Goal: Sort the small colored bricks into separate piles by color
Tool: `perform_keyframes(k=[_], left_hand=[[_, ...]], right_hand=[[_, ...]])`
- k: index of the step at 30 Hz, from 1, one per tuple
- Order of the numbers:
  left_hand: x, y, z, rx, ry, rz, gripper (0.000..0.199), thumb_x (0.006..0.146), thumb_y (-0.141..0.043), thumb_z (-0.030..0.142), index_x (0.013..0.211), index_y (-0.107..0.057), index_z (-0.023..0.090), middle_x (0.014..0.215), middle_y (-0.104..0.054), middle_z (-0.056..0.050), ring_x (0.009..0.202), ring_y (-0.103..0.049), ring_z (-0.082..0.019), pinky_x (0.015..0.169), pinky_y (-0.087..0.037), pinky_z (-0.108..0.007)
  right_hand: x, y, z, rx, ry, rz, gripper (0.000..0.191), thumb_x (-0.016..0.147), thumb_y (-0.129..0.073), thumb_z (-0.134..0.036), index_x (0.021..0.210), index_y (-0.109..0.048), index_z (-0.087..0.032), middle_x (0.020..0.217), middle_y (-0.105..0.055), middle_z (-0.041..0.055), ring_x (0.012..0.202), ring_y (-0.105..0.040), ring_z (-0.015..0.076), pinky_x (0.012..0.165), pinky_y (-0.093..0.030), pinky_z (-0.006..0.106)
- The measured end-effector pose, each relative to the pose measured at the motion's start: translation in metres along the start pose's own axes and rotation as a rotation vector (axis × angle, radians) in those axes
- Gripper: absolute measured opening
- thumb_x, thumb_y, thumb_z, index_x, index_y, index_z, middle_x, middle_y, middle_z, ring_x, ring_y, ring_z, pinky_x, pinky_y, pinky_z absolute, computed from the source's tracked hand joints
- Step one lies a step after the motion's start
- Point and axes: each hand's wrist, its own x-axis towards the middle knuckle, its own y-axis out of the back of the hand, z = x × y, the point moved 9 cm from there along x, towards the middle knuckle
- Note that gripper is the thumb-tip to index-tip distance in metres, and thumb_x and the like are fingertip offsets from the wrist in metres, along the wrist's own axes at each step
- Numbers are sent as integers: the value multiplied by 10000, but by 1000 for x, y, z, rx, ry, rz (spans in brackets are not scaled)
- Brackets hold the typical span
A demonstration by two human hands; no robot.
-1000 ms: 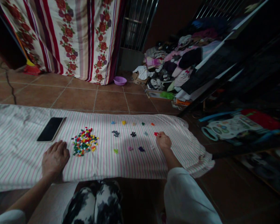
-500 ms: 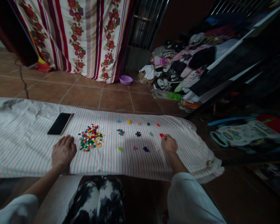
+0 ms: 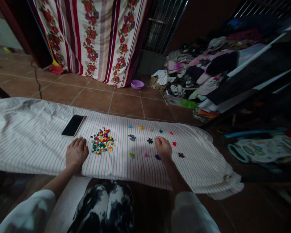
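Note:
My left hand [image 3: 77, 151] lies palm down on the striped cloth, fingers loosely stretched, between a phone [image 3: 73, 125] and a mixed heap of small coloured pieces [image 3: 102, 142]. My right hand [image 3: 164, 148] is closed above the sorted clusters, its fingertips hidden. To its left are black pieces [image 3: 150, 140], with dark blue pieces [image 3: 157, 157] close below. Red pieces [image 3: 174, 143] and brown pieces [image 3: 181, 155] lie to its right. Farther left are grey pieces [image 3: 132, 138], lime green pieces [image 3: 132, 155] and pink pieces [image 3: 146, 155].
Along the far row sit light blue [image 3: 130, 126], yellow [image 3: 141, 127], beige, dark green [image 3: 160, 131] and orange pieces [image 3: 171, 133]. A purple basin [image 3: 137, 84] stands on the tiled floor beyond, near piled clothes [image 3: 184, 71] and a flowered curtain [image 3: 99, 42].
My right hand has moved left from the red pieces, which now lie free, and covers the spot of the light grey ones. Brown pieces have come into sight. My left hand still rests beside the heap.

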Motion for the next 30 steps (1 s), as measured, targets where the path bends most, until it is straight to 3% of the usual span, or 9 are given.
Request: perform_keyframes(k=[7, 13, 20, 24, 30], left_hand=[[1, 0, 0, -25, 3, -11, 388, 860, -411, 252, 1166, -621, 138, 1334, -594, -147, 1279, -485, -302, 1008, -395, -459], [2, 0, 0, 6, 5, -13, 374, 881, -392, 254, 1157, -620, 148, 1333, -598, -131, 1278, -486, -292, 989, -398, -441], [1, -2, 1, 28, -13, -12, 378, 905, -357, 253, 1169, -603, 140, 1340, -588, -128, 1279, -473, -290, 993, -380, -435], [1, -2, 4, 64, -33, -21, 360, 917, -338, 253, 1141, -600, 152, 1336, -581, -123, 1263, -473, -292, 962, -382, -434], [2, 1, 10, 130, -67, -26, 296, 908, -376, 244, 1086, -600, 167, 1286, -588, -121, 1213, -479, -303, 902, -380, -428]], right_hand=[[-27, -61, -107, 401, 197, -179, 278, 862, -459, -279, 970, -701, -197, 907, -705, 69, 754, -642, 172, 690, -530, 271], [-53, -108, -169, 455, 251, -316, 249, 841, -488, -178, 951, -709, -209, 908, -696, 53, 802, -649, 171, 735, -528, 272], [-59, -132, -185, 368, 220, -271, 287, 821, -494, -119, 1011, -694, -198, 958, -675, 66, 828, -627, 174, 825, -501, 281], [-60, -135, -184, 275, 168, -229, 294, 843, -506, -127, 1065, -682, -202, 987, -658, 74, 866, -622, 182, 794, -487, 263], [-64, -131, -190, 100, 136, -287, 211, 900, -541, -167, 1019, -705, -225, 993, -661, 42, 894, -622, 151, 748, -431, 215]])
